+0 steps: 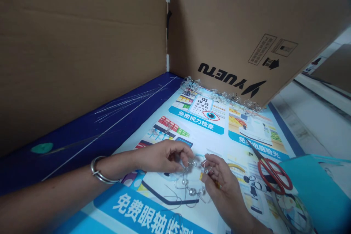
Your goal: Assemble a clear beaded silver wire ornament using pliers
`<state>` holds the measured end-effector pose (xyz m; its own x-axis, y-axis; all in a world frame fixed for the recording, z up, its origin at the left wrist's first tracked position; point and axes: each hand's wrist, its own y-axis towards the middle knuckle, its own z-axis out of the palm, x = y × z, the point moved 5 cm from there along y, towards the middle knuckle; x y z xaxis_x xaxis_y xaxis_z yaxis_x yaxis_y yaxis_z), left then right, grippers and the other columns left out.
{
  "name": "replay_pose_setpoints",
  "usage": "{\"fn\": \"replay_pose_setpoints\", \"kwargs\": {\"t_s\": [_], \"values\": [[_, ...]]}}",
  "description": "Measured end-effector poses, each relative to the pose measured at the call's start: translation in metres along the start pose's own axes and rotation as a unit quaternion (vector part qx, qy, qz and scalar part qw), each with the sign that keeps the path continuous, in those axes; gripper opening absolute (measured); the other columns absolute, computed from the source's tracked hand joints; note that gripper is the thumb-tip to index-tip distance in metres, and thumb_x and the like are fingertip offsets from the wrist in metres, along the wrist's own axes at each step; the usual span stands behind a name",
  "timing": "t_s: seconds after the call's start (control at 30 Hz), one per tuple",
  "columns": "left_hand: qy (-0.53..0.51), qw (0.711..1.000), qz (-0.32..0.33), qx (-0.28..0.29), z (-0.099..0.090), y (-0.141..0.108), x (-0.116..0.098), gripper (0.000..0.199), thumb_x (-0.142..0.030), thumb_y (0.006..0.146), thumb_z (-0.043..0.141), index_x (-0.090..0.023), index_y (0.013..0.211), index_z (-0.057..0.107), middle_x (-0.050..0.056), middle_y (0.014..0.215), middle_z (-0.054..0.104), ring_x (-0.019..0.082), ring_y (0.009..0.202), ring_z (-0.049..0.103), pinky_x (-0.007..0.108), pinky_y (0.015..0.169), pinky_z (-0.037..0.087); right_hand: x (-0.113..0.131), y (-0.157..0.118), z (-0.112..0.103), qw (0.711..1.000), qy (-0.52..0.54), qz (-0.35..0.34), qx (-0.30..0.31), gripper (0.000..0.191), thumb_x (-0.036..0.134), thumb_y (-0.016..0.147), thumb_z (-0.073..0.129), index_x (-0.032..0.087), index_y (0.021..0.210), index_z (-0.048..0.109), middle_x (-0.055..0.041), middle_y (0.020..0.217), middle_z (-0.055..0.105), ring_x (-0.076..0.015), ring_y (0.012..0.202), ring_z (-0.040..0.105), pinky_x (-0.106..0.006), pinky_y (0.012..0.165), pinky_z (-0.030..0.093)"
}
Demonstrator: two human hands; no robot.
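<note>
A loop of thin wire with clear beads point(192, 191) hangs between my two hands over the printed sheet. My left hand point(170, 156), with a silver bangle point(99, 171) at the wrist, pinches the left upper part of the loop between thumb and fingers. On the right, my right hand point(219, 181) has its thumb and fingers closed round the loop's upper right part, near a bead. Loose wire ends stick out below and left of the beads. More bent wire point(176, 223) lies at the bottom edge.
Red-handled scissors point(275, 175) lie at the right, beside a teal sheet point(315, 190) and a wire coil point(294, 214). Wire and bead pieces point(233, 98) line the foot of the cardboard wall point(233, 25). Thin wires point(131, 98) and a green piece point(42, 148) lie left.
</note>
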<state>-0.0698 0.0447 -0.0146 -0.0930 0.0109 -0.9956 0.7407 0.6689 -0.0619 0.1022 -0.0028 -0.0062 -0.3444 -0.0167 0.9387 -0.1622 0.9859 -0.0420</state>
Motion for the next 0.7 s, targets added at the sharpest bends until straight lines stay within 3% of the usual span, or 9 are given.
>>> {"fn": "replay_pose_setpoints", "kwargs": {"t_s": [0.3,0.53,0.7], "values": [[0.02,1.0,-0.005,0.004,0.0022,-0.0014,-0.0019,0.031,-0.02,0.074,0.063,-0.018,0.104,0.055,0.003,0.091,0.062,0.006,0.06,0.052,0.017,0.053,0.042,0.0029,-0.0005,-0.0005,0.998,-0.065,-0.011,0.022,0.031,0.019,0.08,0.05,0.024,0.111,0.048,-0.0027,0.093,0.058,-0.0108,0.063,0.054,-0.021,0.056,0.047],[0.025,1.0,0.01,0.0,0.0037,-0.0021,-0.003,0.03,-0.021,0.075,0.063,-0.018,0.104,0.055,0.003,0.09,0.062,0.009,0.065,0.055,0.018,0.055,0.043,0.0104,0.0008,-0.001,0.994,-0.088,-0.062,-0.003,0.031,0.015,0.077,0.05,0.023,0.107,0.053,-0.0052,0.103,0.052,-0.014,0.078,0.056,-0.021,0.06,0.049],[0.032,0.999,0.021,0.001,0.0046,-0.0023,-0.0048,0.029,-0.019,0.075,0.062,-0.018,0.103,0.056,0.003,0.089,0.063,0.008,0.066,0.055,0.017,0.056,0.043,0.0083,0.0009,-0.0014,0.994,-0.085,-0.062,-0.012,0.04,0.015,0.076,0.051,0.023,0.115,0.049,-0.0055,0.103,0.052,-0.0135,0.076,0.056,-0.021,0.059,0.05]]}}
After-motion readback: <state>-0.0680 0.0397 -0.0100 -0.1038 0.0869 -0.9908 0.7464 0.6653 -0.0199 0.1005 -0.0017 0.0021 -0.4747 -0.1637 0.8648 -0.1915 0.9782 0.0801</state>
